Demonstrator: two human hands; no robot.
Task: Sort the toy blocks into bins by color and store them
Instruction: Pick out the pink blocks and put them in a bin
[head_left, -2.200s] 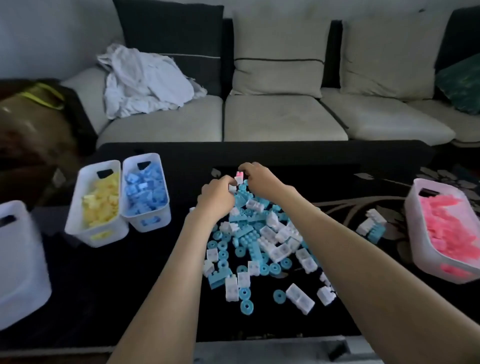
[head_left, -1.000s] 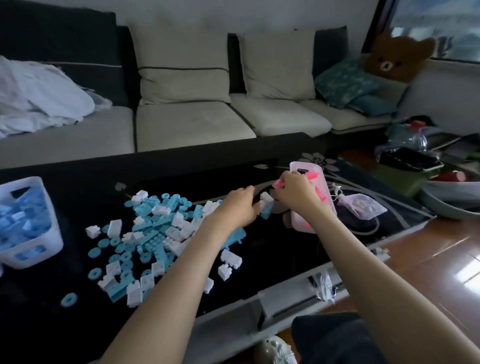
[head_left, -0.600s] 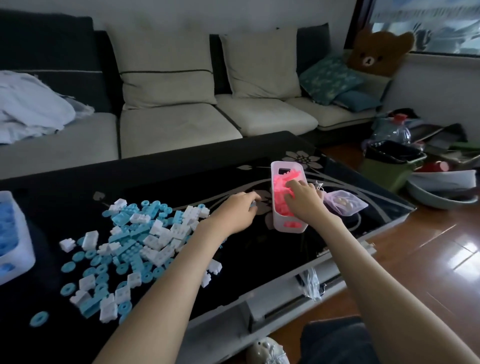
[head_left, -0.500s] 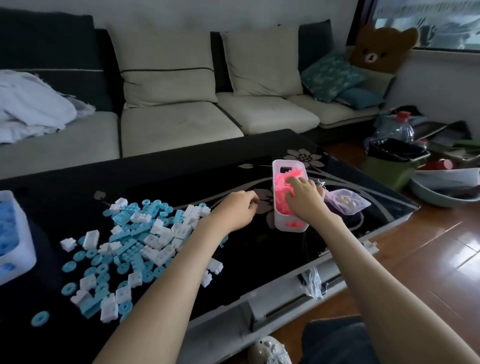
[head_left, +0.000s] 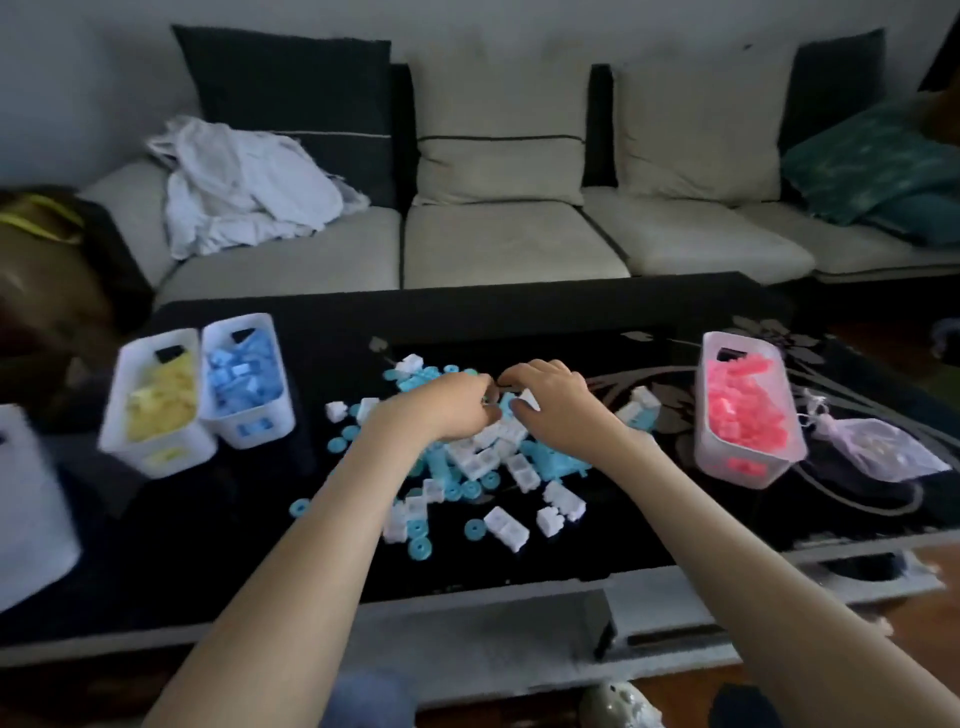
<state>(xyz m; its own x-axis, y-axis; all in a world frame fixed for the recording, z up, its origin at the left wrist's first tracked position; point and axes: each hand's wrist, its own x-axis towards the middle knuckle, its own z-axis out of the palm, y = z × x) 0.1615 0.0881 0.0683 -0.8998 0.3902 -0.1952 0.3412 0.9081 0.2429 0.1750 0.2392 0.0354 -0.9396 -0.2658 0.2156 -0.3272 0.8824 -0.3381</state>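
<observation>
Head view: we note both hands over the loose pile of blocks (head_left: 483, 457) at the middle of the dark desk (head_left: 519, 322). Our left hand (head_left: 447, 405) is curled with fingers pinched together at the far side of the pile; motion blur prevents us from telling whether it grips a piece. Our right hand (head_left: 550, 405) sits just beside it, thumb and forefinger closed on a small white block (head_left: 529, 400).

The remaining pile is teal and white only. Sorted stock stands as follows: yellow bin (head_left: 156, 410) and blue bin (head_left: 247, 384), touching each other, to the left of the pile; pink bin (head_left: 743, 410) well apart to the right; a further white bin (head_left: 31, 509) at the far left edge, contents not visible.

Key relation: the pile lies directly under and just toward us from both hands, so neither needs to travel to pick. We judge the white bin at the far left to be the likely destination for white pieces, which favours the left hand; the right hand would have to cross the body.
</observation>
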